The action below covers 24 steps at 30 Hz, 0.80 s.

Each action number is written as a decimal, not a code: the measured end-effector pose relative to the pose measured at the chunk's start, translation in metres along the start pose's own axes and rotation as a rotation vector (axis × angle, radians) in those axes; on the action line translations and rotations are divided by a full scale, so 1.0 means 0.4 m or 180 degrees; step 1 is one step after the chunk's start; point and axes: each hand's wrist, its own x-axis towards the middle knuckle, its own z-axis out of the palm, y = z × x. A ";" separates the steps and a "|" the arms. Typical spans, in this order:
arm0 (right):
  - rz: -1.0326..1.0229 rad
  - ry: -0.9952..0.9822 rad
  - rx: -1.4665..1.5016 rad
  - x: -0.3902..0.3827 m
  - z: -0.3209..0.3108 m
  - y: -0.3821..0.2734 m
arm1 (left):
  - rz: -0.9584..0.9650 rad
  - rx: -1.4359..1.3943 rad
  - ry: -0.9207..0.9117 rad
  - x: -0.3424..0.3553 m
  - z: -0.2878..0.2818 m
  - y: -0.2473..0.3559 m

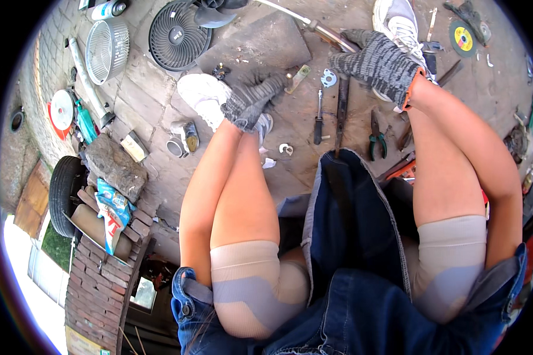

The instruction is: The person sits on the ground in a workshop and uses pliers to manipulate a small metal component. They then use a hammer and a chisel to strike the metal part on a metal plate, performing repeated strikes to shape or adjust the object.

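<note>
My right hand [376,68], in a grey knit glove, is closed around a long metal rod-like tool [314,26] above my right shoe. My left hand [254,94], gloved too, is beside my left shoe [201,92], fingers curled at a small brassy piece I cannot make out, next to a short metal strip [299,78]. Between the hands lie a pale blue gasket-like plate [328,78], a screwdriver [318,121], a dark bar [341,112] and green-handled pliers [376,142]. A flat dark slab [254,44] lies beyond my left hand.
Upper left holds a round black fan part [175,35], a wire cage [105,50] and a long tube [89,80]. At left are a rock [115,168], a tire [62,198] and bricks [95,272]. An abrasive disc [463,38] lies at upper right.
</note>
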 end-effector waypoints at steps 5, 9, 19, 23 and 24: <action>-0.0537 -0.0304 -0.0275 -0.017 0.021 -0.060 | 0.0161 0.0058 -0.0776 -0.045 0.020 0.069; -0.0362 -0.0383 -0.0772 -0.005 0.038 -0.024 | 0.0473 0.0281 -0.0887 -0.040 0.028 0.073; -0.0982 -0.0307 -0.0564 0.016 0.058 0.022 | 0.0357 0.0082 -0.0612 -0.062 0.043 0.101; -0.0401 -0.0298 0.0514 -0.015 0.036 -0.037 | 0.1000 -0.0693 -0.0223 -0.057 0.066 0.083; -0.0445 -0.0226 0.0709 -0.025 0.032 -0.048 | 0.1020 -0.0641 -0.0098 -0.057 0.072 0.086</action>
